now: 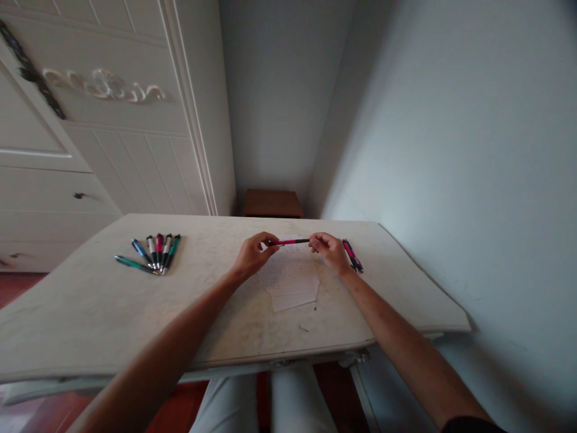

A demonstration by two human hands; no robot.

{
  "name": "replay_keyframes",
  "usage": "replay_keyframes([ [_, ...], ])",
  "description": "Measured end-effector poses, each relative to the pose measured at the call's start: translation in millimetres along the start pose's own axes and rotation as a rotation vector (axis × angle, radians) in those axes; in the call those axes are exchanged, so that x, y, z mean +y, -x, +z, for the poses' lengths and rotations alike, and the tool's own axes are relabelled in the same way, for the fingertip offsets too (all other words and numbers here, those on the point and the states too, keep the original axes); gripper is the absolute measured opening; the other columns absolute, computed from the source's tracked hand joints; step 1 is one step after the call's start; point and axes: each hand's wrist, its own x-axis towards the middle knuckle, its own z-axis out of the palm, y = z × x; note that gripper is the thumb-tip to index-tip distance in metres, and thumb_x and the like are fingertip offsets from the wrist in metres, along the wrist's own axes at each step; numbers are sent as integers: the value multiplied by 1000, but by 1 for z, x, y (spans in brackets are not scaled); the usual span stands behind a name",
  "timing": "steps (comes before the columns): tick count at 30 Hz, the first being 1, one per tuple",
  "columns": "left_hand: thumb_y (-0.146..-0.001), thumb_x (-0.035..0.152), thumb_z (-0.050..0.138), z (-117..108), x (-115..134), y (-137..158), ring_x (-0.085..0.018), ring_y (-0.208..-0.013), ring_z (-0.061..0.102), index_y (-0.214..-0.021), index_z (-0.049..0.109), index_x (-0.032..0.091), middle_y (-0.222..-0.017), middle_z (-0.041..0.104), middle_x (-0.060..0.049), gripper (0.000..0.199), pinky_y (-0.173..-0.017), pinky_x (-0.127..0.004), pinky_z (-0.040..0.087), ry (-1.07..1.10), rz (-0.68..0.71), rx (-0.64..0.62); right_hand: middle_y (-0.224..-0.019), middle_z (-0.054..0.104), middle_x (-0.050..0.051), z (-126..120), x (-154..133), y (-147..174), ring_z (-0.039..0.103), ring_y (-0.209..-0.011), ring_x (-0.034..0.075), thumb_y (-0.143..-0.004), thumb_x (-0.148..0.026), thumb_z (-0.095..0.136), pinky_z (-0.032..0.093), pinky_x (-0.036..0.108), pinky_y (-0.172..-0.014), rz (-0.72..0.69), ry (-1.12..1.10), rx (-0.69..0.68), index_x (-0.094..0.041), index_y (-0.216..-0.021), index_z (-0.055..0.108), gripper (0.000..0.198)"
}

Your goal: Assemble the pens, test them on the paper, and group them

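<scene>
A pink pen with black ends (294, 242) is stretched level between my two hands, above a sheet of paper. My left hand (255, 255) pinches its left end between thumb and fingers. At the other end, the fingertips of my right hand (328, 248) close on the dark tip. Beneath lies the torn-edged paper (291, 282), with faint lines on it. Just right of my right hand, pink and black pens (353, 255) lie side by side, partly hidden by the hand.
Several pens (157, 252) in blue, silver, pink and green lie fanned out on the left of the white table (202, 325). A wall (473, 180) runs along the right. Behind the table stand a white cabinet (135, 156) and a small brown wooden piece (273, 203).
</scene>
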Motion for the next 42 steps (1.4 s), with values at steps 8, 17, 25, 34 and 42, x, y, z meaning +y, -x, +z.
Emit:
replay_keyframes([
  [8,-82,48,61,1,1,4,-17,-76,61,-96,66,17,-87,69,-4,34,-67,-28,45,-30,0,22,-73,66,3,1,4,-1,59,-62,14,-79,-50,64,49,27,-62,-14,-6,4,-17,-80,64,33],
  [17,-84,44,59,1,-3,0,-15,-65,58,-81,70,18,-75,70,-3,28,-61,-26,41,-43,15,-9,-71,66,3,-3,4,-2,58,-60,14,-77,-47,66,48,28,-61,1,-33,34,-17,-81,65,30],
  [25,-75,31,73,2,-7,0,-16,-68,57,-84,71,20,-77,69,-3,14,-64,-28,48,-35,119,91,-70,68,4,-2,3,-3,58,-58,14,-74,-46,67,47,28,-59,30,-28,63,-17,-79,64,29],
  [34,-74,18,75,2,-9,1,-16,-70,56,-80,67,19,-74,64,-2,10,-67,-30,49,-61,246,126,-70,69,4,-2,4,-1,60,-58,15,-78,-44,62,48,28,-60,11,41,42,-18,-76,64,25],
  [42,-75,15,74,4,-9,1,-16,-71,55,-80,65,19,-75,64,-2,11,-66,-30,49,-83,308,149,-71,68,4,0,10,0,60,-61,15,-80,-47,62,49,28,-61,20,-2,-7,-19,-77,59,29],
])
